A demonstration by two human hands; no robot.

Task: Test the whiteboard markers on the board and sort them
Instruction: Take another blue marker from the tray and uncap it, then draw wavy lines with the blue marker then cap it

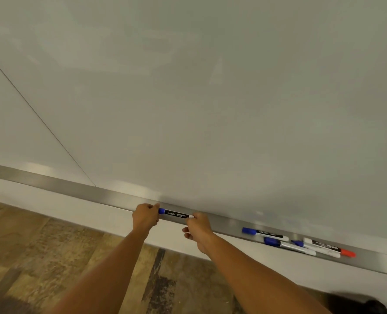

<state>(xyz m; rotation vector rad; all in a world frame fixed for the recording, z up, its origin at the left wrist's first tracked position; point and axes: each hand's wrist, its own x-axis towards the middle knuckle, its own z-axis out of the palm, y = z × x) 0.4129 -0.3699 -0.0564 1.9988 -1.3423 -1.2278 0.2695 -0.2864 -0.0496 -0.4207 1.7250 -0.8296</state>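
- Head view, far left: a wood-patterned floor runs under a pale wall strip, and a thin seam crosses the whiteboard down to its metal tray.
- The left hand is curled round the blue-capped end of a marker, held level just above the tray's front edge near its middle.
- The right hand pinches the marker's other end between fingertips and thumb; the rest of its fingers are curled.
- The marker looks light, stiff and smooth, so a firm pinch on the barrel and a straight pull on the cap should suit it; the cap is probably the slippery part.
- Further right, four spare markers lie loose in the tray towards its right end, three with blue caps and one with a red cap, some touching or overlapping.
- The board shows faint wiped smears and no fresh line that I can see.
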